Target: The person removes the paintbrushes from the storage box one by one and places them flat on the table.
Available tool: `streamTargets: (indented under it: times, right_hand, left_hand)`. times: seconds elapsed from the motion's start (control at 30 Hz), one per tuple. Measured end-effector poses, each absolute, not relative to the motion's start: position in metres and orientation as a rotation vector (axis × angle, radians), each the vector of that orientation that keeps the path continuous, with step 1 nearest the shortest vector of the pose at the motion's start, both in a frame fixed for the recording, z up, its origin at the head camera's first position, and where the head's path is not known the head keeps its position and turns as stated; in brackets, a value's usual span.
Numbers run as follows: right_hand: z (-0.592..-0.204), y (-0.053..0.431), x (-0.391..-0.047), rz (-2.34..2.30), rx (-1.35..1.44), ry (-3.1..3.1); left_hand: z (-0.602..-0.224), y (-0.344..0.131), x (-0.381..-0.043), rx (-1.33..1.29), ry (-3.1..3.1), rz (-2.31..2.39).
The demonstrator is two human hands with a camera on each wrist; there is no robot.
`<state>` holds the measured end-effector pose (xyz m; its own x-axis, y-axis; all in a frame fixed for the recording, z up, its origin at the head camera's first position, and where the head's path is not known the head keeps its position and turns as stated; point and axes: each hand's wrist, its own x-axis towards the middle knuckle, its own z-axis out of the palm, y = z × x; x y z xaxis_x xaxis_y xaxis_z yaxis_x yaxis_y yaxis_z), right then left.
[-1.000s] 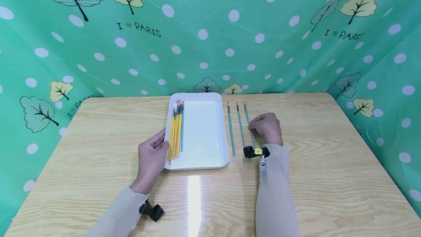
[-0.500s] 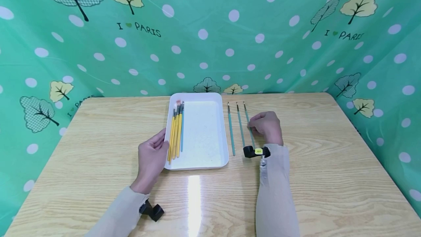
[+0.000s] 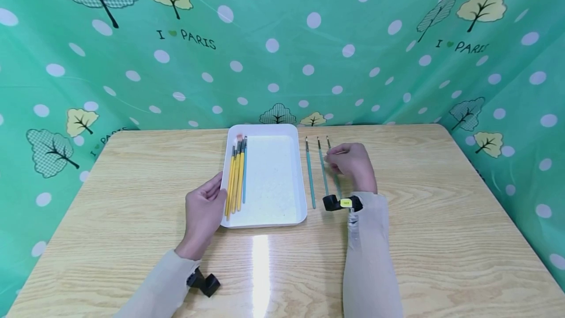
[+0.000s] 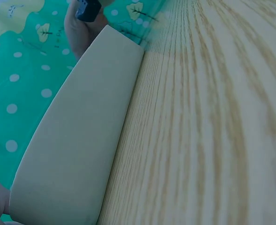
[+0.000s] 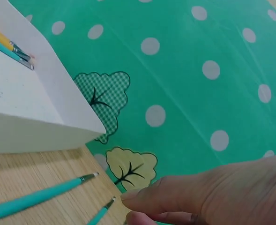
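Observation:
A white tray (image 3: 273, 180) stands near the table's far side, and my left hand (image 3: 205, 212) grips its left edge, thumb at the rim. Along that side inside it lie several yellow-handled paintbrushes (image 3: 237, 175) and a blue paintbrush (image 3: 245, 171). Right of the tray, three teal paintbrushes lie roughly parallel: a left one (image 3: 310, 175), a middle one (image 3: 322, 163) and a right one (image 3: 337, 188). My right hand (image 3: 353, 163) is over the right one, covering its middle, fingertips close to the middle one. In the right wrist view, the thumb and forefinger show nothing held between them.
The wooden table (image 3: 441, 220) backs onto a green dotted cloth (image 3: 291, 28). In the left wrist view, the tray's outer wall (image 4: 77, 136) rises from the tabletop. Dark camera mounts sit on both wrists, the right mount (image 3: 342, 203) just past the brush ends.
My right hand has moved slightly left and away from me, from the right teal paintbrush toward the middle one. The left hand, the tray and the paintbrushes stay in place.

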<state>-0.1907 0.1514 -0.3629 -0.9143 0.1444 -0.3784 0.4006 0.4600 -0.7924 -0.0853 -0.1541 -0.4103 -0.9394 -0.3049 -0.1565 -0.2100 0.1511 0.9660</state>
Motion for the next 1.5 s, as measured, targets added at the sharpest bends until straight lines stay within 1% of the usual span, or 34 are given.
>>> streamTargets:
  times: [0.77,1.03,1.5]
  right_hand:
    - [-0.357,0.103,-0.191,-1.753,0.287,2.334]
    - [-0.358,0.088,-0.188,-1.742,0.184,2.323]
    - [-0.364,0.06,-0.186,-1.633,0.095,2.385]
  left_hand:
    - [-0.41,-0.155,-0.086,0.567,-2.342,-1.912]
    - [-0.409,-0.154,-0.085,0.562,-2.345,-1.921]
    - [-0.408,-0.154,-0.085,0.565,-2.357,-1.899]
